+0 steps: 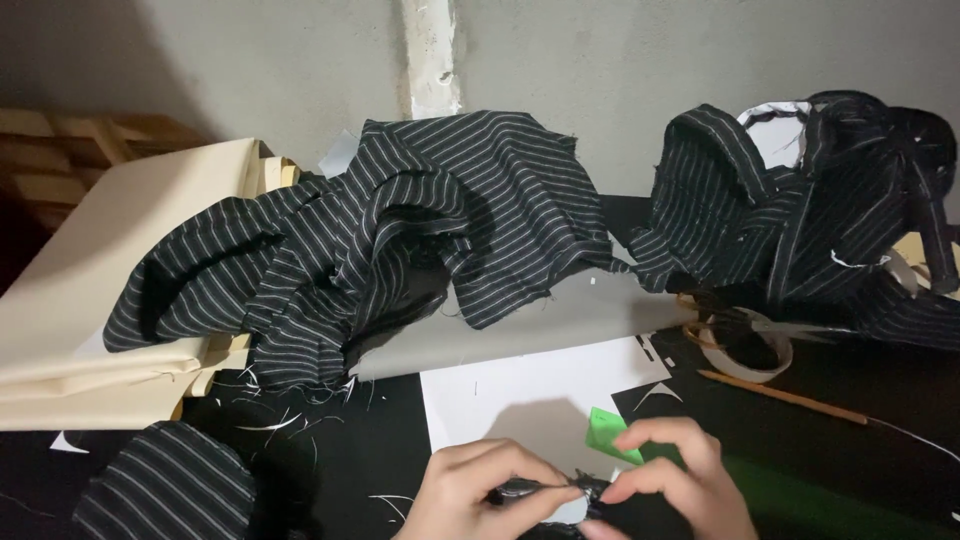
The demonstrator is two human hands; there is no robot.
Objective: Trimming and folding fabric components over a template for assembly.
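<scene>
My left hand (478,492) and my right hand (672,482) meet at the bottom edge of the view. Both pinch a small dark piece of striped cloth (548,489) between their fingertips. The hands hover over a white sheet of paper (520,395) on the black table. A small green piece (608,435) lies just behind my right fingers, partly covered by them.
A big heap of black pinstriped cloth (400,230) lies behind, another heap (800,210) at the right. Cream fabric stack (100,300) at left. Scissors (770,325), a tape roll (745,355), a pencil (780,395) at right. A striped piece (165,485) at bottom left.
</scene>
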